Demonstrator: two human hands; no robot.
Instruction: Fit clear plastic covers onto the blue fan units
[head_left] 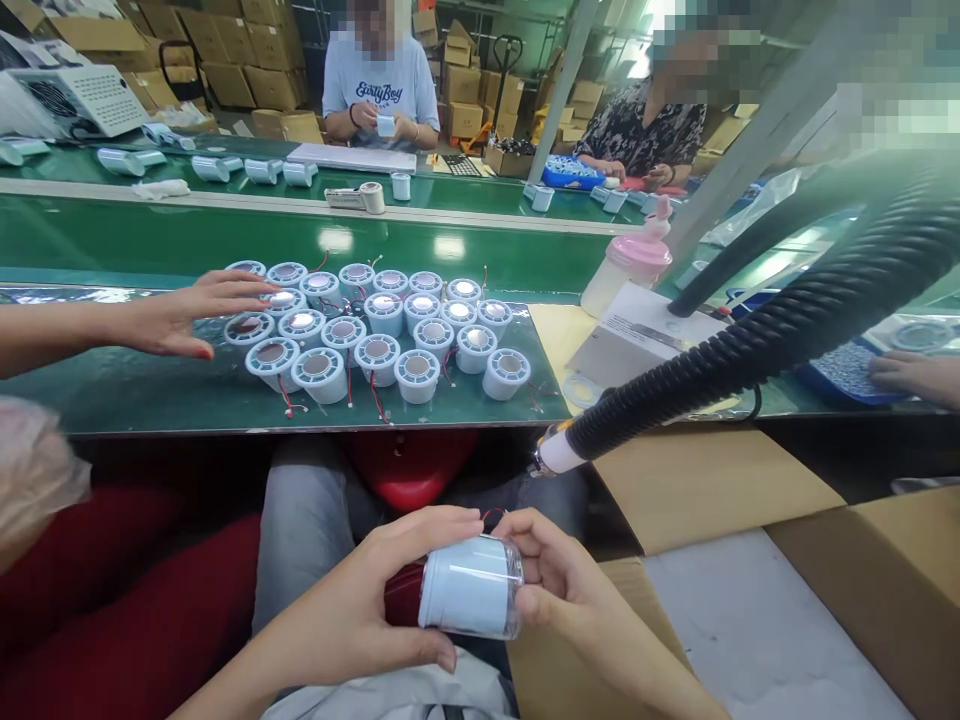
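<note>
Above my lap, my left hand (401,590) and my right hand (559,575) hold a light-blue cylindrical housing (469,588) lying on its side. A clear plastic cover wraps its right end. The left thumb lies below the housing and the left fingers above it; the right fingers and thumb grip the clear end. A bit of red wire (493,513) shows just above it. On the green bench (187,395) ahead stand several white cylindrical units (418,375) with round silvery tops, many trailing red and black wires.
A co-worker's hand (195,312) reaches in from the left over the units. A black corrugated hose (675,390) with a nozzle hangs at right. An open cardboard box (750,590) sits beside my right arm. A pink-topped bottle (626,265) stands behind; two people work across the bench.
</note>
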